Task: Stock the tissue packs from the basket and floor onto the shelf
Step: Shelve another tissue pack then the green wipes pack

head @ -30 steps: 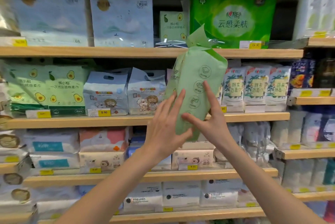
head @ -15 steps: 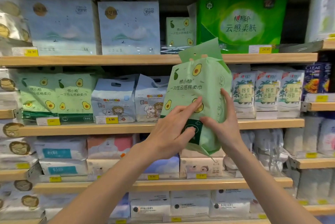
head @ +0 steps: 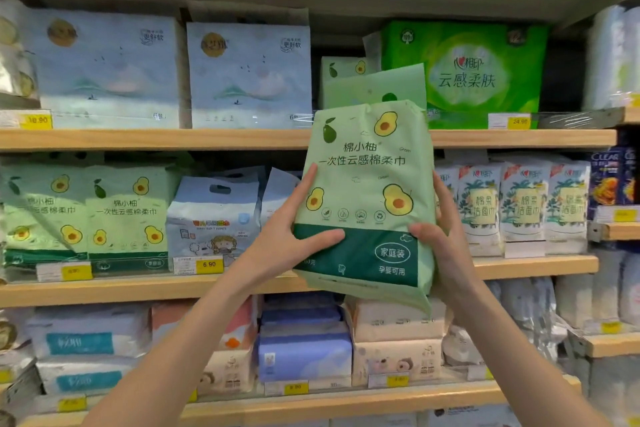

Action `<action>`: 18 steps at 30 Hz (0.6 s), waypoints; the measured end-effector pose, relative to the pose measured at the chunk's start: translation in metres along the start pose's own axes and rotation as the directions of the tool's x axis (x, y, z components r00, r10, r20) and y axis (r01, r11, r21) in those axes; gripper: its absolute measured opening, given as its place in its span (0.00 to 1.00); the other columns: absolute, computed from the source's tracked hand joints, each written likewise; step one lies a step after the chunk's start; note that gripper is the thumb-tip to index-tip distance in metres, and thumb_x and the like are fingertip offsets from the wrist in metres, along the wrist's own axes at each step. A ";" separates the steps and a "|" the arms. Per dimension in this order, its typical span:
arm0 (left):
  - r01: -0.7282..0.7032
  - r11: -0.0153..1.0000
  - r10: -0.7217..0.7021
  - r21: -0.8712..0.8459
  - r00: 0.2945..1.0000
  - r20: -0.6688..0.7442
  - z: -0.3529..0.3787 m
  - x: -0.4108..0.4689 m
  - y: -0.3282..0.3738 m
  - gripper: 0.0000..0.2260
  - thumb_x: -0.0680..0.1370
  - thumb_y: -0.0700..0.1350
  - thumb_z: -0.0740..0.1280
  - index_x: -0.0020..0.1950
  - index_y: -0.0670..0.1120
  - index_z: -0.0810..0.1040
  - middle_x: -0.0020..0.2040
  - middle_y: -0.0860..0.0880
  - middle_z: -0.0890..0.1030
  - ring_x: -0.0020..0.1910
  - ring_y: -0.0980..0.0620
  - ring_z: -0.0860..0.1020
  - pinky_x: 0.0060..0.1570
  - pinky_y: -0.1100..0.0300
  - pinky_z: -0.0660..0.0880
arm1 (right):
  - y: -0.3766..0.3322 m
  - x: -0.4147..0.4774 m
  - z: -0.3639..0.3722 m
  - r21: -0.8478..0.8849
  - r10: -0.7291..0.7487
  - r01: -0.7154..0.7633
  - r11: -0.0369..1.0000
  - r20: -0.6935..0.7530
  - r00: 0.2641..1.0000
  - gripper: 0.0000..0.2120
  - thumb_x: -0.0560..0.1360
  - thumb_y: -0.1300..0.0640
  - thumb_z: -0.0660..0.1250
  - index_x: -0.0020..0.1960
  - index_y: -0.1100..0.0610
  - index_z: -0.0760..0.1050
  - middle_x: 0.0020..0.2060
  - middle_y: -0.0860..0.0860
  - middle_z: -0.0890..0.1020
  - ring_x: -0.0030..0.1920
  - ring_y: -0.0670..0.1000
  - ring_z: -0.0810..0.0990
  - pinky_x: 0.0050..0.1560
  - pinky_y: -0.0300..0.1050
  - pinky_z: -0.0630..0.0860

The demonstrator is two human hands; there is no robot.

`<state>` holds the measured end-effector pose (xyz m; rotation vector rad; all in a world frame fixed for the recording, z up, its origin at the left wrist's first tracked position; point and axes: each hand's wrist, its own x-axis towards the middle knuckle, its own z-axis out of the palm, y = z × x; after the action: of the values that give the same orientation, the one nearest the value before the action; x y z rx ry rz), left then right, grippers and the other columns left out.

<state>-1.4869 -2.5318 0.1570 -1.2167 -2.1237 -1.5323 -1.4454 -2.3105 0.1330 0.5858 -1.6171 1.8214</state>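
A light green tissue pack point(head: 367, 184) printed with avocados is held upright in front of the shelves, its printed face toward me. My left hand point(head: 287, 232) grips its left edge, thumb across the dark green band. My right hand point(head: 440, 232) holds its right edge. The pack hangs in front of the wooden shelf point(head: 173, 284) of the middle row. Two matching avocado packs point(head: 86, 215) stand at the left of that shelf. Another avocado pack point(head: 343, 70) stands on the shelf above, partly hidden. The basket and floor are out of view.
Blue-and-white tissue bags point(head: 214, 219) stand beside the avocado packs. White packs point(head: 519, 205) fill the shelf's right side. Large blue packs point(head: 249, 77) and a bright green pack point(head: 464, 73) sit on the upper shelf point(head: 156, 139). Boxed tissues point(head: 304, 347) fill the lower shelf.
The pack has turned from edge-on to face-on and now stands upright. Both hands shifted to its two sides. The view has moved closer to the shelves.
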 end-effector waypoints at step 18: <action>-0.267 0.962 0.274 0.064 0.929 -0.248 -0.028 0.058 -0.001 0.44 0.67 0.42 0.74 0.75 0.58 0.51 0.61 0.70 0.65 0.59 0.76 0.68 0.52 0.76 0.70 | -0.057 0.073 0.007 -0.519 -0.126 0.319 0.793 0.372 0.920 0.34 0.74 0.54 0.63 0.73 0.38 0.49 0.63 0.29 0.68 0.64 0.37 0.70 0.52 0.39 0.78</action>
<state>-1.5308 -2.5291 0.2041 -1.1736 -1.7288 -1.4429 -1.4567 -2.3027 0.2248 0.7751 -2.0865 1.0088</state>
